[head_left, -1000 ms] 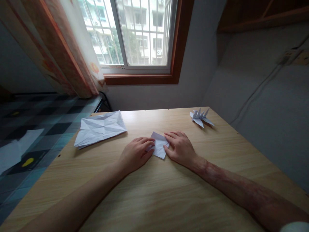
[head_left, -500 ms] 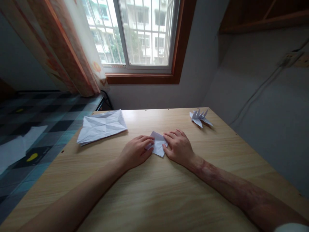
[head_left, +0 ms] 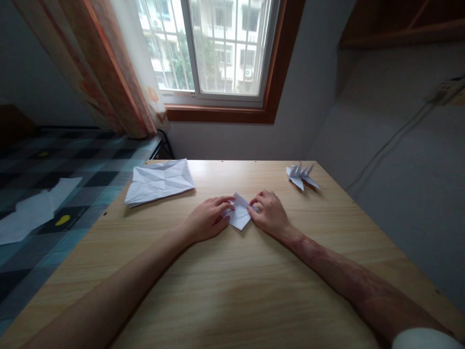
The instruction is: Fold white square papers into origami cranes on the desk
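A small folded square of white paper (head_left: 240,213) lies on the wooden table between my hands, one corner pointing toward me. My left hand (head_left: 210,217) holds its left corner, with fingertips on top and the thumb along the near side. At the right corner my right hand (head_left: 269,212) pinches the paper between thumb and curled fingers. Both corners are partly hidden under my fingers.
Creased white sheets (head_left: 162,182) lie at the table's back left. Folded paper cranes (head_left: 301,175) stand at the back right. More white paper (head_left: 36,211) rests on the checked bed (head_left: 22,271) to the left. A window (head_left: 225,53) is beyond the table (head_left: 232,291).
My right hand's fingers have gone from lying flatter on the paper to a curled pinch at its right corner. The paper has turned slightly. The camera view has shifted a little.
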The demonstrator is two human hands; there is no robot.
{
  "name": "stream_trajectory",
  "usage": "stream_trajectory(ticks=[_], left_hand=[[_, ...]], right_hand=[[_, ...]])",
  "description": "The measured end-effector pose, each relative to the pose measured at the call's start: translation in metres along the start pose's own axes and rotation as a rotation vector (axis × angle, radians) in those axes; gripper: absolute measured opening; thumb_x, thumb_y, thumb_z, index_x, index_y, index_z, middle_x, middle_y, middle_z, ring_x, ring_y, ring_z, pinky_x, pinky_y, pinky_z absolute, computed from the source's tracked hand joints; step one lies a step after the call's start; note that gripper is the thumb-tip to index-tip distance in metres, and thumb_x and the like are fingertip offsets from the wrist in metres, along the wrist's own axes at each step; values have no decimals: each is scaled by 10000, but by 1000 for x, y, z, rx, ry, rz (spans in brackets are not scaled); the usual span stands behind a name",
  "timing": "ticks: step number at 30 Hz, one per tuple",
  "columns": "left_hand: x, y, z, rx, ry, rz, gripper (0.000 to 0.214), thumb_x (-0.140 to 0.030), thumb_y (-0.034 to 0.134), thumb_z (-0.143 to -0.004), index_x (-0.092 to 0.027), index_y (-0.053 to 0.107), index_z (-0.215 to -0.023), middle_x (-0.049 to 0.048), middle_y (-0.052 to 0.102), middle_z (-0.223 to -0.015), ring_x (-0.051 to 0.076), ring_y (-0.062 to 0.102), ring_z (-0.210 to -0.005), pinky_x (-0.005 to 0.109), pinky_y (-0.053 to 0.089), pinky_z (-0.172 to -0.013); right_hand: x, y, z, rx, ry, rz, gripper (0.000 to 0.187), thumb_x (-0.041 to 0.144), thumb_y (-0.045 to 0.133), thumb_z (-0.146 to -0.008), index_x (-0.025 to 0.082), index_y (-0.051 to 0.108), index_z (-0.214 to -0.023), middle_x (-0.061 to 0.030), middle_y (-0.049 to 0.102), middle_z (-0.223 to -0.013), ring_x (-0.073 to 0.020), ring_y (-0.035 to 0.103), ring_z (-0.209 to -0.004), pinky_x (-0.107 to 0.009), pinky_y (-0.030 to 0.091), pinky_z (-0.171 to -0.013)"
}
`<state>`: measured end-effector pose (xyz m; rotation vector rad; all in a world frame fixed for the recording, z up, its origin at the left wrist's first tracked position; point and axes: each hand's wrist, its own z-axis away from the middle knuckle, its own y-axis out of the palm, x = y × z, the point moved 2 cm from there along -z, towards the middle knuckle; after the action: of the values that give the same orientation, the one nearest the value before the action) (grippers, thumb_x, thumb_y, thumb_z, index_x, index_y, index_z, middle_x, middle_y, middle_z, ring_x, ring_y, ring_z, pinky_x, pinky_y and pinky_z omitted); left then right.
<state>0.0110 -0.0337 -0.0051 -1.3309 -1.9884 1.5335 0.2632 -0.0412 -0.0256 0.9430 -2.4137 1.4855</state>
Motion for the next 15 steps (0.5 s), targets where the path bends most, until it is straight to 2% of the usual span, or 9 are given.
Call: stream_trajectory(ticks=[5, 7, 10, 12, 15], left_hand=[[2, 1, 0, 40, -2, -9, 364, -201, 649, -976, -238, 690, -1335, 131, 671, -1577, 309, 701, -1349, 514, 571, -1155], [3, 1, 0, 50, 3, 6, 406, -193, 657, -965, -243, 670, -1368, 119, 687, -1560, 305, 694, -1362, 511, 563, -1170], [3, 0, -1, 66, 4, 18, 405, -179, 639, -977, -251, 652, -1375, 100, 692, -1556, 296, 690, -1369, 497, 559, -1176], [3, 0, -2, 69, -3, 20, 368, -163, 587, -1009, -248, 647, -1363, 95, 704, -1537, 288, 690, -1364, 490, 555, -1176], [3, 1, -2, 70, -14, 29, 361, -149, 514, -1053, -243, 629, -1381, 94, 714, -1512, 276, 684, -1360, 485, 543, -1183]], right_hand=[[1, -2, -2, -32, -3, -179, 99, 244, 683, -985, 220, 720, -896, -57, 708, -917, -251, 627, -916, -398, 509, -866], [2, 0, -2, 16, 45, -340, 135, 306, 659, -1007, 225, 698, -907, -35, 711, -865, -221, 617, -814, -357, 501, -759], [-2, 3, -1, 135, 196, -623, 248, 479, 635, -1040, 236, 673, -1008, -2, 717, -804, -186, 624, -686, -294, 451, -603], [-5, 4, -1, 146, 268, -753, 325, 553, 627, -1037, 235, 652, -1100, -7, 741, -833, -189, 669, -709, -278, 468, -599], [-7, 1, 0, 122, 251, -848, 365, 550, 630, -1029, 231, 610, -1204, -40, 779, -923, -217, 728, -843, -303, 545, -715]])
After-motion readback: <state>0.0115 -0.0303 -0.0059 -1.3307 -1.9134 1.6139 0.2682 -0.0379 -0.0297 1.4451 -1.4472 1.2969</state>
